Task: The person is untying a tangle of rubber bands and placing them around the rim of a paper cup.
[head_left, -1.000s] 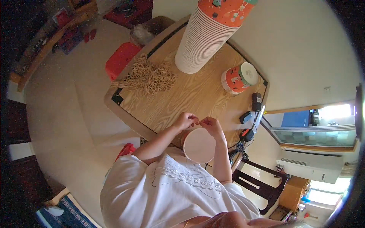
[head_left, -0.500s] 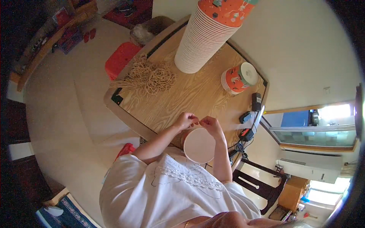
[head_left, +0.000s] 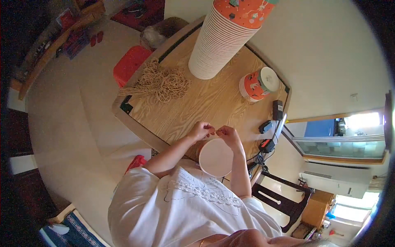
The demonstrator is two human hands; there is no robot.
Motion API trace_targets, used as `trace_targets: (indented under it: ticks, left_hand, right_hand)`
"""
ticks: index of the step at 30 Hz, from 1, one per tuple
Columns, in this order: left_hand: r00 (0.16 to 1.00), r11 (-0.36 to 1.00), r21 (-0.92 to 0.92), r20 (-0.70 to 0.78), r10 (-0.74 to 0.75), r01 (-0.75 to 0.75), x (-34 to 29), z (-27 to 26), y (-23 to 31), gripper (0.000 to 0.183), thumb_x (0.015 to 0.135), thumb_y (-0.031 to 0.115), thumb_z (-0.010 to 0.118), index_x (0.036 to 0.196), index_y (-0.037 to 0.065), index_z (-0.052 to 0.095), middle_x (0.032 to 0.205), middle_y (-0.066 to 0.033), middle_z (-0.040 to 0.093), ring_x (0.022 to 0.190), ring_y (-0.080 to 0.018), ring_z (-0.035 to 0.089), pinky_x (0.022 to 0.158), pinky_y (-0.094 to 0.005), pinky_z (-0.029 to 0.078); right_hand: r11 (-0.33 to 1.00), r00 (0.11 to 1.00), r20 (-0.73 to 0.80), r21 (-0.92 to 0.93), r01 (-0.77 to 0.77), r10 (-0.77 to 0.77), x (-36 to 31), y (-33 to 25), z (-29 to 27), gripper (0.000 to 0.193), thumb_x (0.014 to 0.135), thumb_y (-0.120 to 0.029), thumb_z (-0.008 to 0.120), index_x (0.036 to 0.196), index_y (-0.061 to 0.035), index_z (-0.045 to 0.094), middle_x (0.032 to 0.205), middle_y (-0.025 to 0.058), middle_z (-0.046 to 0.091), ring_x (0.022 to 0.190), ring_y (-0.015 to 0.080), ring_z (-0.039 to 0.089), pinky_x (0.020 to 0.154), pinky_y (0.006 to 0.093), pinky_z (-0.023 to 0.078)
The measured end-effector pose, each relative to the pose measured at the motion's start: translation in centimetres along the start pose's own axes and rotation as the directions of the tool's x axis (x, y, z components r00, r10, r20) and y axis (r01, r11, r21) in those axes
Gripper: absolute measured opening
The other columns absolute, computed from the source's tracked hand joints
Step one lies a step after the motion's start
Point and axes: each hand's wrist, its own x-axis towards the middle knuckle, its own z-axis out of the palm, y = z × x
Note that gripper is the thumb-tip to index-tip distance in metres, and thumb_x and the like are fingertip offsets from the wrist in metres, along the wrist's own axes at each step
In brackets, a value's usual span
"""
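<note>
My left hand (head_left: 201, 130) and my right hand (head_left: 228, 136) meet fingertip to fingertip over the near edge of the table. Both are pinched closed. Whatever is between the fingertips is too small to make out. Just below them, close to my body, is a round paper tub (head_left: 216, 158) with its pale circular face toward me. I cannot tell whether that face is its inside or its base. A loose tangle of thin brown paper cords (head_left: 164, 84) lies on the left part of the wood-grain table (head_left: 197, 108).
A tall stack of nested paper tubs (head_left: 220, 45) rises at the back. A shorter orange-patterned stack (head_left: 253, 86) stands right of it. Black adapters (head_left: 277, 110) and cables (head_left: 259, 159) line the right edge. A red stool (head_left: 131, 65) is beyond the left edge; a dark chair (head_left: 284, 197) stands right.
</note>
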Motion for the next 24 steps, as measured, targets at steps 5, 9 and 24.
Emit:
trace_targets:
  ticks: [5,9,24]
  left_hand:
    - [1.0,1.0,-0.001,-0.002,-0.001,0.001,-0.1,0.0,0.3,0.012,0.079,0.016,0.059,0.078,0.005,0.06,0.069,-0.0009,0.061,0.054,-0.0061,0.051,0.047,-0.0208,0.041]
    - [0.999,0.999,-0.009,-0.009,-0.037,0.037,-0.3,0.2,0.4,0.012,0.079,0.016,0.06,0.08,0.004,0.059,0.07,-0.001,0.061,0.055,-0.006,0.051,0.047,-0.0205,0.041]
    - [0.967,0.957,0.138,0.061,0.248,-0.254,-0.3,-0.1,-0.8,0.008,0.08,0.011,0.058,0.078,0.003,0.058,0.069,-0.0003,0.058,0.063,-0.0078,0.052,0.053,-0.0234,0.044]
  right_hand:
    - [0.999,1.0,0.002,-0.039,0.012,-0.012,0.0,-0.3,-0.1,0.01,0.077,-0.011,0.058,0.078,-0.0017,0.061,0.065,-0.0003,0.056,0.06,0.0062,0.047,0.054,0.0213,0.038]
    - [0.998,0.999,-0.006,-0.034,0.053,-0.053,-0.2,-0.3,0.0,0.014,0.076,-0.016,0.058,0.076,-0.0021,0.061,0.061,0.0022,0.055,0.059,0.0088,0.048,0.054,0.0258,0.041]
    - [0.981,0.996,-0.057,-0.184,0.064,-0.076,0.0,-0.3,0.4,0.016,0.075,-0.018,0.057,0.079,-0.0034,0.061,0.066,0.0106,0.059,0.06,0.0163,0.056,0.056,0.0298,0.044]
